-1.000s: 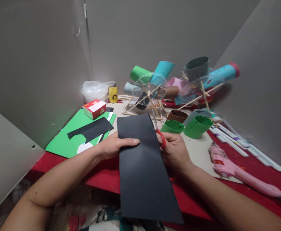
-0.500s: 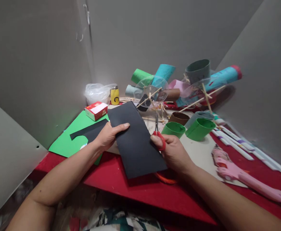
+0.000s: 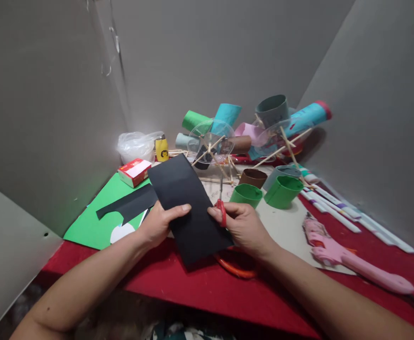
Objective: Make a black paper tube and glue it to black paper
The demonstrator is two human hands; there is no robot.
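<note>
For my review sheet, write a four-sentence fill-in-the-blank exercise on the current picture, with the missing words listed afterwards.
1. The left hand holds a sheet coloured ____.
2. The right hand holds scissors whose handles are ____.
3. In the picture, the pink glue gun lies to the ____ of the two standing green tubes.
4. Beside the plastic bag stands a container that is mainly ____.

Missing words: black; red; right; yellow.

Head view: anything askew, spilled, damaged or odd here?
Mainly the glue gun, lying at right: its nozzle end looks blotched with dark grime, unlike its cleaner pink handle. I see no spill.
</note>
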